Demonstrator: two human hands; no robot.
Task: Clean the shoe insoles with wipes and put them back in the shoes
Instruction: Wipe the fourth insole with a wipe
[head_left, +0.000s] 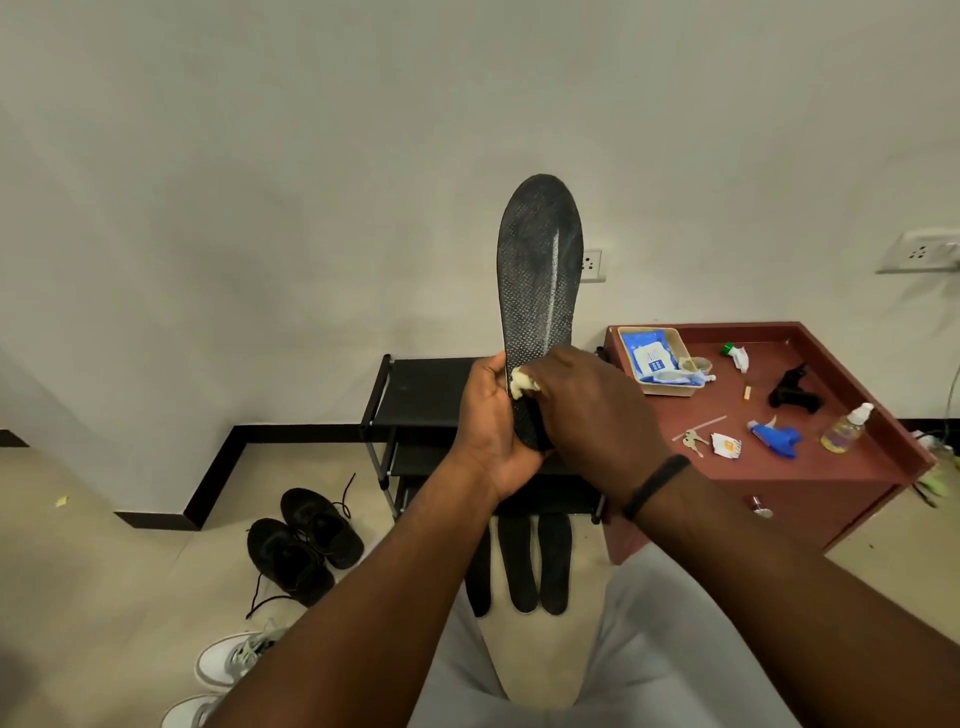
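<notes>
1. Your left hand (491, 431) grips the heel end of a black insole (540, 291), fingers curled round its lower edge; the insole stands upright, toe end high against the wall (260, 182), its dotted face catching the light.
2. Your right hand (587, 410) pinches a crumpled, yellowish wipe (523, 383) against the insole's lower part, just above the left hand's grip; a black band (657, 486) circles the right wrist.
3. Three more black insoles (524, 561) lie side by side on the pale tiled floor (104, 571), between your knees and in front of a black shoe rack (415, 400); your forearm covers part of the leftmost one.
4. A pair of black lace-up shoes (304, 543) sits on the floor to the left, laces loose; a pair of white sneakers (228, 665) lies nearer you, partly hidden by your left arm.
5. A reddish-brown cabinet (810, 467) stands to the right of the rack; on its top a tray (660, 358) holds a blue pack of wipes (647, 356); well apart from it lie keys (693, 441), a blue spray head (776, 439), a pump bottle (844, 428) and a black object (795, 389) whose kind you cannot tell.
6. Two wall sockets (924, 252) show on the white wall, one partly behind the insole.
</notes>
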